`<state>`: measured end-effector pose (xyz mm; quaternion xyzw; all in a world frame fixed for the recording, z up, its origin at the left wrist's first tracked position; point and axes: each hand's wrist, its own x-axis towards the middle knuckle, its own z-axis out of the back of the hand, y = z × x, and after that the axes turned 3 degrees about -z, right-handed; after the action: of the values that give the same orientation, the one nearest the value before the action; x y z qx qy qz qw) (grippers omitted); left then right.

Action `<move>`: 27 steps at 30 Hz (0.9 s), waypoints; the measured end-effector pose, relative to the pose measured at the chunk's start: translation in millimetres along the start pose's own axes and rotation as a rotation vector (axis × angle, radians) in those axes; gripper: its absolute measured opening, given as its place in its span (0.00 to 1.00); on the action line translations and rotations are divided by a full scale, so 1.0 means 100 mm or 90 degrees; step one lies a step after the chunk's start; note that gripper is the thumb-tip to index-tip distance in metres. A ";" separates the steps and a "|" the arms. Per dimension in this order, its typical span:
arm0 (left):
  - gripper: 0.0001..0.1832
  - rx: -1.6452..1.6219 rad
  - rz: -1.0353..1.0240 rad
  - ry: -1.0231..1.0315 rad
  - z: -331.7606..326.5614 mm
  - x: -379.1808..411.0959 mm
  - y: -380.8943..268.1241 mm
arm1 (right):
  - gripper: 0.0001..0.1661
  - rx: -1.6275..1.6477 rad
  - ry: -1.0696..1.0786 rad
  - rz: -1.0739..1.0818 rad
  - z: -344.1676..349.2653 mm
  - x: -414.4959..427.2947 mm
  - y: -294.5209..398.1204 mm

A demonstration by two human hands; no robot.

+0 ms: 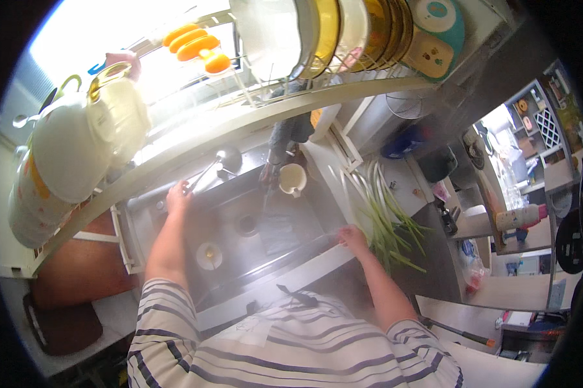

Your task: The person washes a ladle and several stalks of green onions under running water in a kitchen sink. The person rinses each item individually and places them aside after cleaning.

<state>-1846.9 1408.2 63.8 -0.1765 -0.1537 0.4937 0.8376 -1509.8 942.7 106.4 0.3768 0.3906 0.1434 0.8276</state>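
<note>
My left hand [177, 196] is at the back left rim of the steel sink [223, 208], its fingers closed around the end of a slim metal handle [201, 178]. This handle runs up towards a round shiny metal piece [230, 159] beside the faucet base [218, 169]; whether they are joined is unclear. My right hand [352, 237] is at the sink's front right edge, close to a bunch of green onions [381, 213]; its curled fingers hide whether it holds anything. In the sink are a cream-coloured cup [292, 179] and a small white disc [209, 255] with a yellowish centre.
Overhead, a wire dish rack [267, 102] carries glass plates [328, 39], bowls [70, 145] and orange-handled items [197, 46]. A grey fuzzy shape [289, 133] reaches down behind the sink. A white counter [328, 169] adjoins the right side, with shelving [529, 140] beyond.
</note>
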 end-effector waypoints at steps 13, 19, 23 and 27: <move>0.24 0.070 -0.065 -0.112 0.02 -0.07 -0.46 | 0.18 -0.590 -0.265 0.079 0.18 0.23 -0.16; 0.23 -0.001 -0.040 -0.234 0.13 -0.33 -0.73 | 0.16 -0.557 -0.373 0.227 0.33 0.37 -0.08; 0.23 -0.129 -0.102 -0.238 -0.02 -0.81 -0.77 | 0.16 -0.546 -0.468 0.242 0.49 0.55 0.04; 0.23 -0.167 -0.128 -0.231 -0.11 -1.47 -0.97 | 0.14 -0.520 -0.495 0.139 0.60 0.73 0.09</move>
<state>-1835.7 1233.2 85.5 -0.1756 -0.3815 0.4070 0.8112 -1415.9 957.0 98.8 0.0898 -0.0710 0.2180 0.9692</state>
